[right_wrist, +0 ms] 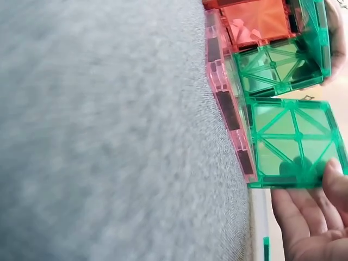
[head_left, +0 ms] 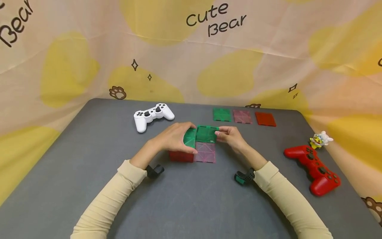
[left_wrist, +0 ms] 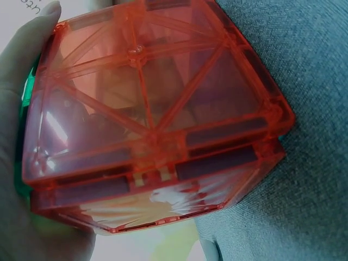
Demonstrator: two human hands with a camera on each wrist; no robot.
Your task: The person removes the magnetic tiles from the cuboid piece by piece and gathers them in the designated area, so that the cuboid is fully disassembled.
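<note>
Standing a green tile point(head_left: 207, 134) upright along the far edge of the pink tile point(head_left: 205, 153) is, as I judge, the step in hand. The pink tile lies flat on the surface point(head_left: 191, 205), just beside a box point(head_left: 181, 156) built from red and green tiles. My right hand point(head_left: 232, 137) pinches the green tile at its outer side, between thumb and fingers. My left hand point(head_left: 176, 136) is clamped round the box, thumb at the near side and fingers at the far side. From the right wrist view I see a thin wedge of space between the green tile and the box; whether the lower edge already grips the pink tile, I cannot tell.

I think the next move calls for closing this wedge gently, while the left hand holds the box steady, because a hard push could perhaps open its joints.

Farther back lie three loose tiles: one green point(head_left: 222, 114), one pink point(head_left: 242, 117), one red point(head_left: 265, 119). A white controller point(head_left: 142, 122) rests behind the left hand; a red controller point(head_left: 313, 171) and a small figure point(head_left: 317, 141) are well apart, toward the right.
</note>
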